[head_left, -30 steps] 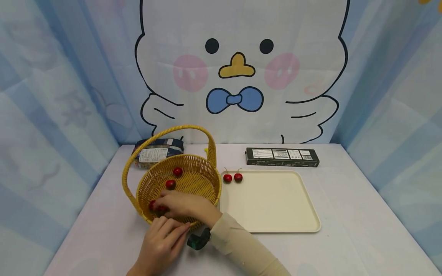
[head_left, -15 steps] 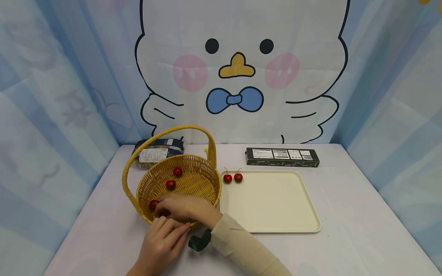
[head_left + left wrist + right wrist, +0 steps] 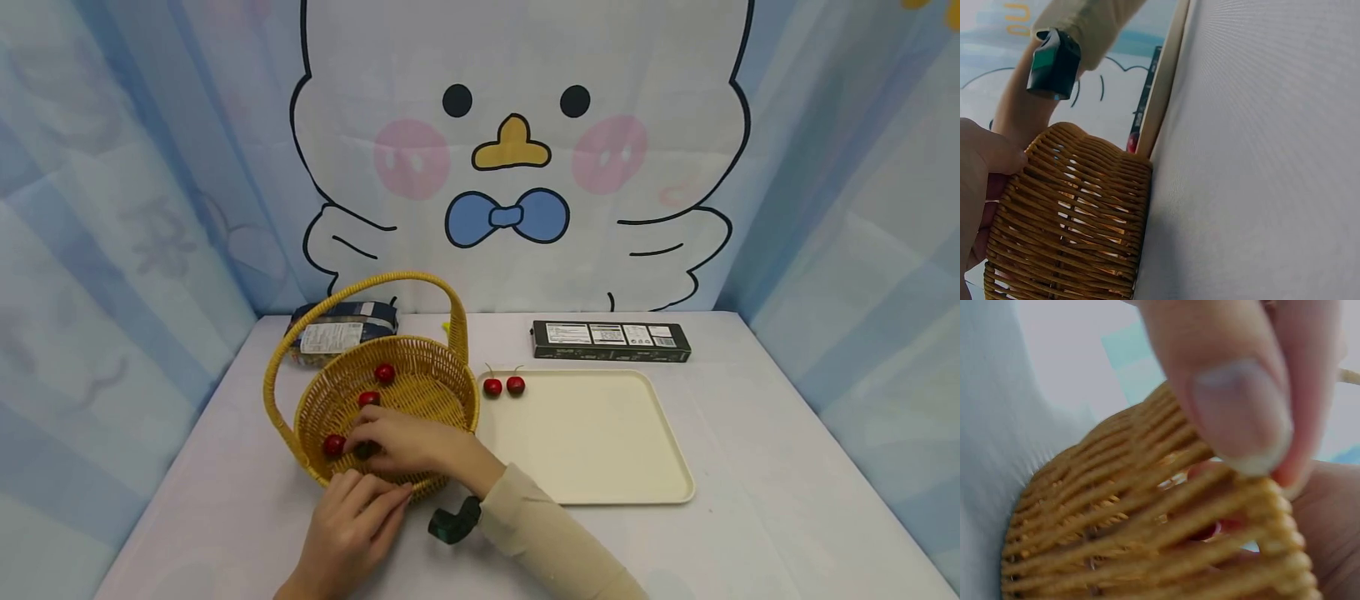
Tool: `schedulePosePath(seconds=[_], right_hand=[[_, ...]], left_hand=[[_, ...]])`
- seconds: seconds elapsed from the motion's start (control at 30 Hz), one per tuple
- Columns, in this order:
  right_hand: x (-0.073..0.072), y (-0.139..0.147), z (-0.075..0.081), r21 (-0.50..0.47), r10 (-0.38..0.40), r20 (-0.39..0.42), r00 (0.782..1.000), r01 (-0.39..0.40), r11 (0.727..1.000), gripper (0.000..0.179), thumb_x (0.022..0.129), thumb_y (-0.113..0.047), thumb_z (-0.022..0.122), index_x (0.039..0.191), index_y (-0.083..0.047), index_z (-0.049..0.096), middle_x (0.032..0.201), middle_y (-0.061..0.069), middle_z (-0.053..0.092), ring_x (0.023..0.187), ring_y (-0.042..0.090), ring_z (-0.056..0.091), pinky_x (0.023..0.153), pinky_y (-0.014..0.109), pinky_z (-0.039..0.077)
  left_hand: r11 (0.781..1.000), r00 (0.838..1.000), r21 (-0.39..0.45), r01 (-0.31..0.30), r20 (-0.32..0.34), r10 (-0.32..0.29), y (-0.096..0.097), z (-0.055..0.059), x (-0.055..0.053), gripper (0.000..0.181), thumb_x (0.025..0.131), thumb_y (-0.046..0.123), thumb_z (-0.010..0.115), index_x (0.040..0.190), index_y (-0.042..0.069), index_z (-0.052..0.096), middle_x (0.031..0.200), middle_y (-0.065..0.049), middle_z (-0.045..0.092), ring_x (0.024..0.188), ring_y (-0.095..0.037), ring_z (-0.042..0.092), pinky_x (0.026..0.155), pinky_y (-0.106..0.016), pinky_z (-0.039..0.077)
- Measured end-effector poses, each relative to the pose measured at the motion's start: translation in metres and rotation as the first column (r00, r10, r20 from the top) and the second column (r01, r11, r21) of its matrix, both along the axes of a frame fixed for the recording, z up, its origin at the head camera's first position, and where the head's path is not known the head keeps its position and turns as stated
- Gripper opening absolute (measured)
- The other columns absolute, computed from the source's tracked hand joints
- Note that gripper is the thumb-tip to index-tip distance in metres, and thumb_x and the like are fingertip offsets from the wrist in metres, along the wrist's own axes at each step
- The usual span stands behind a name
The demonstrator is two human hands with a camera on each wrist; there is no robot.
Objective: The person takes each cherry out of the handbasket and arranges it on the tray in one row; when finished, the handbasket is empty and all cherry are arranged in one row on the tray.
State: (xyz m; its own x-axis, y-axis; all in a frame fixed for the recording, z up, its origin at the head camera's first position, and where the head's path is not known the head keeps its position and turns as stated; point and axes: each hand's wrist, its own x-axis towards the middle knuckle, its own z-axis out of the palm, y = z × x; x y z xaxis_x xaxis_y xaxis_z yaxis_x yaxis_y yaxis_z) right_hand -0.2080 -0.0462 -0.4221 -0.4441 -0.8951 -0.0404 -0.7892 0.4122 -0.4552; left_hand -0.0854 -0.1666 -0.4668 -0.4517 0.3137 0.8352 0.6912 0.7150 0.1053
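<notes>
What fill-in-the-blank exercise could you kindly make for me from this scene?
1. The cream tray bears exactly ____ cherries.
2. One hand reaches into the basket, while the person's ____ hand pinches its near rim.
3. Apart from its white labels, the long box beyond the tray is mainly ____.
4. The bow tie printed on the backdrop is outlined in black and filled with ____.

Missing words: two; left; black; blue.

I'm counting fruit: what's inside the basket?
Inside the basket, three cherries show; the right hand hides some of the bottom and part of a dark thing, perhaps a fourth.
</notes>
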Motion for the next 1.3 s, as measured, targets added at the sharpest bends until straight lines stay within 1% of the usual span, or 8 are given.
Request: schedulePosePath(seconds=[0.17,0.3,0.4,0.67,0.77,1.03,1.17,1.3], right_hand=[[0.000,0.015,0.007,-0.073,-0.032,-0.026,0.999,0.030,0.997,0.026,0.099,-0.020,0.065,0.124,-0.020,0.068,0.132,-0.001,0.048,0.114,0.006,0.054,0.099,0.014,0.045],[-0.001,0.027,0.011,-0.131,-0.060,-0.074,0.995,0.050,0.990,0.023,0.100,-0.019,0.063,0.122,-0.020,0.068,0.128,-0.001,0.048,0.111,0.007,0.053,0.097,0.014,0.046],[-0.002,0.036,0.014,-0.168,-0.093,-0.077,0.993,0.079,0.983,0.025,0.100,-0.019,0.063,0.124,-0.020,0.067,0.127,-0.001,0.050,0.111,0.007,0.054,0.096,0.015,0.047],[-0.005,0.060,0.021,-0.248,-0.232,-0.005,0.973,0.224,0.943,0.041,0.096,-0.018,0.068,0.135,-0.012,0.055,0.132,0.003,0.054,0.116,0.013,0.057,0.100,0.025,0.050],[-0.007,0.071,0.022,-0.273,-0.262,0.007,0.965,0.254,0.928,0.040,0.095,-0.017,0.070,0.132,-0.011,0.055,0.130,0.004,0.055,0.116,0.014,0.058,0.100,0.027,0.051],[-0.011,0.099,0.022,-0.331,-0.326,0.059,0.943,0.327,0.885,0.031,0.091,-0.013,0.073,0.119,-0.014,0.060,0.118,0.000,0.055,0.101,0.011,0.059,0.087,0.028,0.056],[-0.014,0.111,0.021,-0.359,-0.347,0.081,0.934,0.352,0.865,0.029,0.090,-0.010,0.073,0.115,-0.014,0.059,0.114,0.000,0.055,0.097,0.012,0.060,0.085,0.036,0.057],[-0.019,0.121,0.021,-0.374,-0.355,0.074,0.932,0.356,0.856,0.029,0.088,-0.008,0.074,0.113,-0.012,0.059,0.112,0.002,0.055,0.094,0.020,0.062,0.081,0.039,0.056]], left_hand=[[1.000,1.000,-0.001,-0.012,0.005,0.012,0.000,-0.001,0.000,0.042,0.105,0.032,0.051,0.086,0.008,0.081,0.078,0.004,0.065,0.070,-0.011,0.046,0.066,-0.023,0.031],[1.000,1.000,-0.005,-0.019,0.012,0.020,0.000,-0.001,0.000,0.044,0.105,0.034,0.050,0.087,0.009,0.081,0.078,0.004,0.065,0.069,-0.011,0.046,0.066,-0.023,0.031],[1.000,1.000,-0.002,-0.021,0.005,0.021,0.000,0.000,0.000,0.042,0.105,0.033,0.051,0.087,0.009,0.081,0.078,0.004,0.065,0.069,-0.012,0.046,0.066,-0.023,0.031],[1.000,1.000,0.014,-0.019,-0.024,0.020,0.001,0.000,-0.002,0.040,0.104,0.031,0.052,0.085,0.010,0.081,0.078,0.004,0.065,0.069,-0.012,0.047,0.065,-0.025,0.034],[1.000,1.000,0.014,-0.021,-0.023,0.022,0.001,0.000,-0.001,0.042,0.105,0.031,0.052,0.085,0.010,0.081,0.078,0.004,0.065,0.070,-0.012,0.047,0.066,-0.025,0.034],[1.000,1.000,0.012,-0.010,-0.011,0.010,0.001,0.001,-0.001,0.040,0.104,0.030,0.052,0.086,0.008,0.081,0.078,0.003,0.065,0.070,-0.013,0.047,0.066,-0.025,0.033],[1.000,1.000,0.012,0.001,0.002,-0.001,0.002,0.001,0.000,0.039,0.104,0.029,0.053,0.087,0.007,0.081,0.079,0.002,0.066,0.071,-0.013,0.047,0.067,-0.024,0.033],[1.000,1.000,0.014,-0.001,0.012,0.001,0.001,0.001,0.001,0.038,0.104,0.029,0.053,0.087,0.008,0.081,0.080,0.003,0.066,0.071,-0.012,0.047,0.068,-0.024,0.033]])
